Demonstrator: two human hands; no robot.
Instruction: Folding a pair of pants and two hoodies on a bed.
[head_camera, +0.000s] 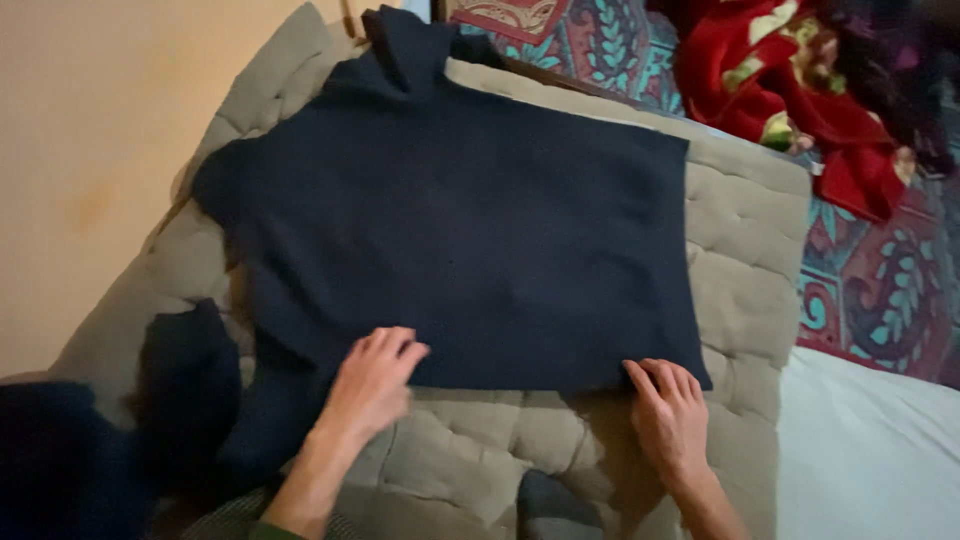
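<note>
The dark sweater (450, 230) is being smoothed flat on the quilted pad (740, 240); both hands, left hand (375, 380) and right hand (668, 415), lie open on its six-o'clock hem, grasping nothing. A fold would call for a pinched edge.

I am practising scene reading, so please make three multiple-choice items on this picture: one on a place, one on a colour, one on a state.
1. Where does the right hand touch the garment?
A. near corner
B. collar
C. middle

2. What colour is the garment?
A. red
B. dark navy
C. white

3. How does the garment lie on the pad?
A. rolled up
B. crumpled
C. spread flat

Answers: 1 A, its fingertips meet the near right corner. 2 B, the cloth is dark blue throughout. 3 C, it lies smooth, with the left hand on its near edge.
</note>
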